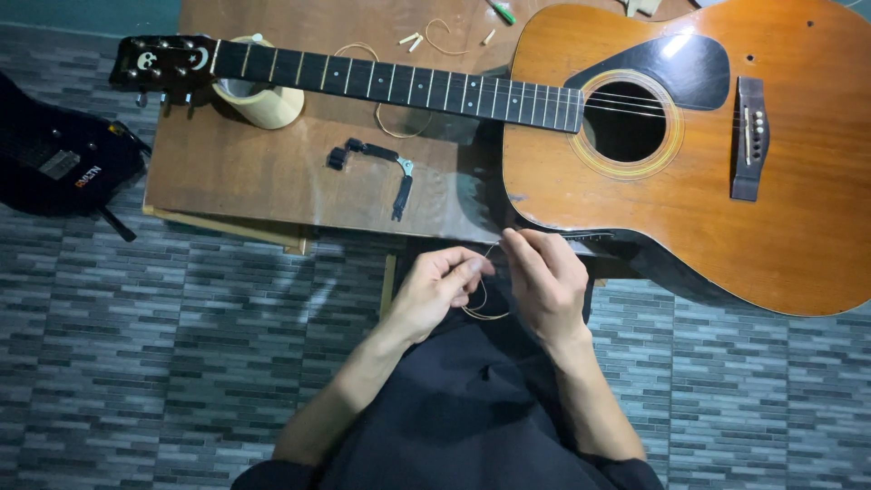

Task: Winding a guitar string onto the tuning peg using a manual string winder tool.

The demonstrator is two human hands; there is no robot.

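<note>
We hold a thin coiled guitar string (484,304) between both hands over our lap, just near of the table (254,172) edge. Our left hand (435,290) curls inward, fingers pinching the string, while our right hand (547,281) angles upward, fingertips gripping its other end beside the acoustic guitar (708,181).

Head camera looks steeply down, fairly near wooden table (254,181).
</note>
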